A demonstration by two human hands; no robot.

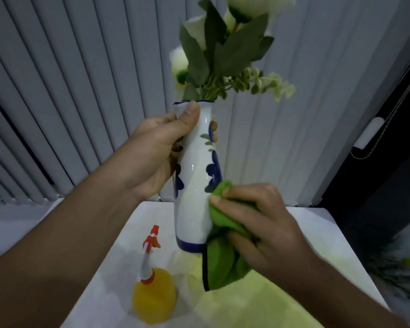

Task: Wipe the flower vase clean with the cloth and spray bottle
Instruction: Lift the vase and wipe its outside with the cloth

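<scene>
A tall white vase [194, 185] with blue and green painted flowers is held in the air above the table, upright with a slight tilt. My left hand [152, 152] grips its neck, thumb at the blue rim. White flowers with green leaves [225, 50] stick out of the top. My right hand [263, 223] presses a bunched green cloth [223, 261] against the vase's lower right side; part of the cloth hangs below the hand. A spray bottle [153, 292] with yellow liquid and an orange-and-white nozzle stands on the table, below and left of the vase.
The white table [100, 280] runs up to grey vertical blinds [69, 102] behind. A pale yellow-green sheet [258, 304] lies on the table under my right forearm. At the right edge are a dark gap and a reflective surface [402, 268].
</scene>
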